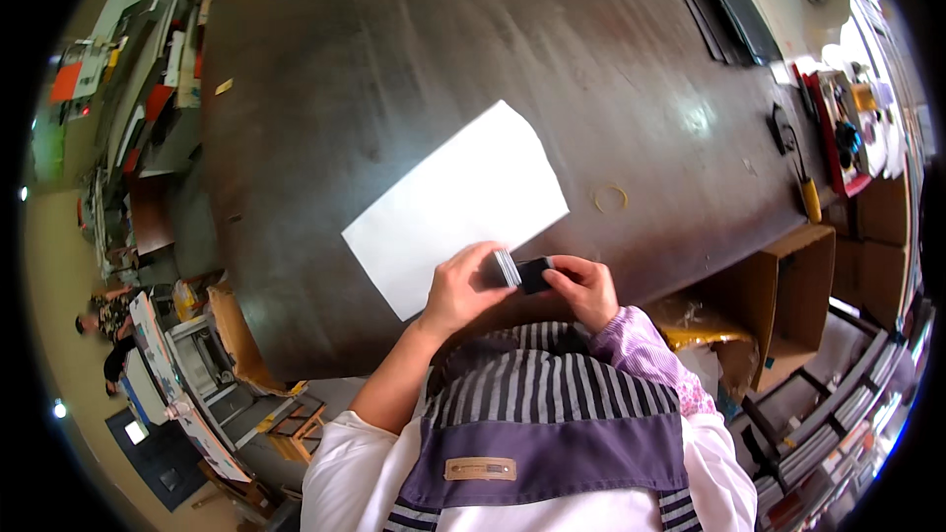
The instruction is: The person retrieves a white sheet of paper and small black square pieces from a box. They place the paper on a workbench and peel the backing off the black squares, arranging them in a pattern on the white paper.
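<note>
My left hand (pixel 461 288) is closed around a small stack of thin pieces (pixel 506 268) with pale, layered edges. Beside it, my right hand (pixel 588 292) pinches a small dark, flat piece (pixel 535 275) between thumb and fingers. The dark piece meets the stack or lies very close to it; whether they are joined I cannot tell. Both hands are over the near edge of the dark table (pixel 394 69). Just beyond them lies a white sheet (pixel 458 202), set at a slant. A thin yellow rubber band (pixel 611 199) rests to the right of the sheet.
A yellow-handled tool (pixel 810 199) and a red tray of small items (pixel 847 143) are at the right edge. Long black strips (pixel 724 10) lie at the far right. An open cardboard box (pixel 793 305) stands below right. Another person (pixel 113 320) is far left.
</note>
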Available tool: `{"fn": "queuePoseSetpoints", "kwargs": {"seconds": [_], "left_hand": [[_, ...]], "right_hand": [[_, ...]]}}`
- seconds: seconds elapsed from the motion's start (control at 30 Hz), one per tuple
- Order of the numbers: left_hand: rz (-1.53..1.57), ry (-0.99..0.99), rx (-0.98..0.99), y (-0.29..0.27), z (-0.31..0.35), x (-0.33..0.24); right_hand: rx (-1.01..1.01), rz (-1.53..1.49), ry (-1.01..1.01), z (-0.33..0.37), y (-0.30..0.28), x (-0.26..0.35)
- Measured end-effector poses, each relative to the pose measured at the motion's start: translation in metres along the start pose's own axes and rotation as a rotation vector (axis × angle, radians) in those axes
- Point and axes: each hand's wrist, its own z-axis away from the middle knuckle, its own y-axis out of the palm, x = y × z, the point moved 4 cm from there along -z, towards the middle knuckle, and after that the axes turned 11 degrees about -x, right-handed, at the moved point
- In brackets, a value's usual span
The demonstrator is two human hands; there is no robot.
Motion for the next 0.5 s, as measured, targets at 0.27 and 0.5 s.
{"fn": "queuePoseSetpoints", "kwargs": {"seconds": [0.27, 0.5], "left_hand": [[-0.576, 0.020, -0.742, -0.140, -0.112, 0.153], [-0.807, -0.178, -0.630, -0.165, -0.112, 0.226]], "right_hand": [[-0.240, 0.343, -0.323, -0.030, -0.066, 0.000], [-0.184, 0.285, -0.298, -0.030, -0.076, -0.001]]}}
